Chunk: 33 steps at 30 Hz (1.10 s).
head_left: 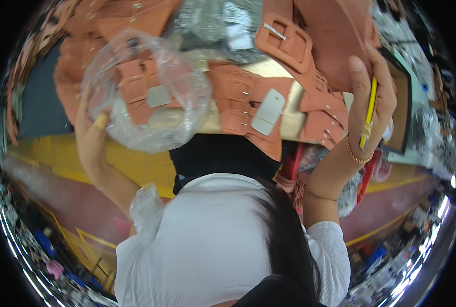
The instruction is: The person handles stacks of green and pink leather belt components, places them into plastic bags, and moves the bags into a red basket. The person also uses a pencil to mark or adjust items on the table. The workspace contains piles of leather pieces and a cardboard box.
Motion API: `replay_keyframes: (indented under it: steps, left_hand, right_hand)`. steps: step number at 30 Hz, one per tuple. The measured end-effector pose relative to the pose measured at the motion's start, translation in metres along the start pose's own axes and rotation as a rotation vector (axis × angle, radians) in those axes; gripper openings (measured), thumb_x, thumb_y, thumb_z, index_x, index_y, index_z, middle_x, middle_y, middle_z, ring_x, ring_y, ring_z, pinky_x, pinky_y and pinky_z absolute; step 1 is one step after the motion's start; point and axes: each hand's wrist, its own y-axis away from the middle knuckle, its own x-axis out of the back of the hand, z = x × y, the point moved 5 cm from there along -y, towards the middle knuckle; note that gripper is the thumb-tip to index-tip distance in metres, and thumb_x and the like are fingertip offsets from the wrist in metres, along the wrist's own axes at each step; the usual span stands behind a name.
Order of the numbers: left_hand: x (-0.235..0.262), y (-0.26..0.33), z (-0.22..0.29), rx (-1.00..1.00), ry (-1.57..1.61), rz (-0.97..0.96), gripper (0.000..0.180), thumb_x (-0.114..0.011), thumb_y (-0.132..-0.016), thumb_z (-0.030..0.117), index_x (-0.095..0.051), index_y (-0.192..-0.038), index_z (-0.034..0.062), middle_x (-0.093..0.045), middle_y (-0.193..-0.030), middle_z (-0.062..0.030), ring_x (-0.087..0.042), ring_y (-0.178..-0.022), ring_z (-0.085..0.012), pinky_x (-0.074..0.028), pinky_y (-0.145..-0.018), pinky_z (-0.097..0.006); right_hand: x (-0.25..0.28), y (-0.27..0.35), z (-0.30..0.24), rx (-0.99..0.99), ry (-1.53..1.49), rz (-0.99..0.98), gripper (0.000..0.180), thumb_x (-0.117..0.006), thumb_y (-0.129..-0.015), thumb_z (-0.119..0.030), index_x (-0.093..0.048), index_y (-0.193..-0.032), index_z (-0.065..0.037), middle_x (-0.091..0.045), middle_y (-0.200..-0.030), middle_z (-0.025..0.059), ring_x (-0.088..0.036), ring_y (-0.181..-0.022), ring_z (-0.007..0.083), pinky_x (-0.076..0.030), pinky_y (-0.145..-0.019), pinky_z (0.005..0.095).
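Observation:
On the left, my left hand (92, 125) grips the side of a clear plastic bag (187, 120), its thumb against the film. Through the film I see an orange buckled strap bundle (133, 87) and a pale grey tag. My right hand (376, 89) holds a wide orange leather belt (335, 41) at its edge, thumb against it. A large orange-covered buckle (284, 42) hangs at that belt's left. Lying along the same palm is a slim yellow pencil (372, 105) with a tan band around it. Between my hands, another buckled strap bundle (238, 97) rests on the table.
A pale grey tag (268, 112) lies on the middle bundle under a thin band. More orange straps (325, 110) lie right of it, and stacked orange leather (115, 20) fills the back left. Clear bags (202, 25) lie at the back. A dark-edged box (403, 97) stands at the right.

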Motion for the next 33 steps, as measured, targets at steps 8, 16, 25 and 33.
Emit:
replay_keyframes:
  steps: [8,16,25,33]
  left_hand:
    - [0.015,0.002,0.008,0.077,0.416,0.080,0.070,-0.060,-0.077,-0.003,-0.039,-0.143,-0.0065,-0.047,-0.143,-0.0152,-0.058,-0.106,-0.0125,-0.049,-0.081,-0.021]
    - [0.033,0.009,0.019,0.064,0.790,0.024,0.077,-0.058,-0.071,-0.008,-0.034,-0.144,-0.0093,-0.050,-0.138,-0.0192,-0.058,-0.119,-0.0214,-0.048,-0.096,-0.026]
    - [0.024,0.013,0.011,0.091,0.662,-0.065,0.074,-0.062,-0.076,-0.006,-0.033,-0.145,-0.0082,-0.043,-0.145,-0.0200,-0.050,-0.129,-0.0238,-0.042,-0.107,-0.031]
    - [0.004,0.004,0.009,0.070,0.718,-0.099,0.070,-0.062,-0.081,-0.002,-0.033,-0.144,-0.0097,-0.037,-0.149,-0.0217,-0.042,-0.137,-0.0280,-0.036,-0.112,-0.034]
  right_hand:
    - [-0.175,0.048,-0.068,0.519,-0.120,-0.366,0.035,-0.066,-0.082,-0.008,-0.064,-0.117,-0.010,-0.068,-0.113,0.0103,-0.064,-0.103,0.0296,-0.050,-0.088,0.0392]
    - [-0.179,0.090,-0.026,0.343,-0.012,-0.714,0.025,-0.069,-0.085,-0.015,-0.067,-0.109,-0.010,-0.067,-0.117,0.0078,-0.062,-0.111,0.0268,-0.044,-0.097,0.0403]
    - [-0.052,0.113,0.102,-0.291,0.421,-0.345,0.044,-0.075,-0.084,-0.017,-0.057,-0.120,0.000,-0.068,-0.095,0.0153,-0.065,-0.082,0.0284,-0.051,-0.073,0.0354]
    - [-0.074,0.175,0.118,-0.656,0.029,-0.188,0.078,-0.073,-0.087,-0.018,-0.027,-0.146,0.004,-0.059,-0.119,0.0221,-0.065,-0.102,0.0242,-0.055,-0.078,0.0316]
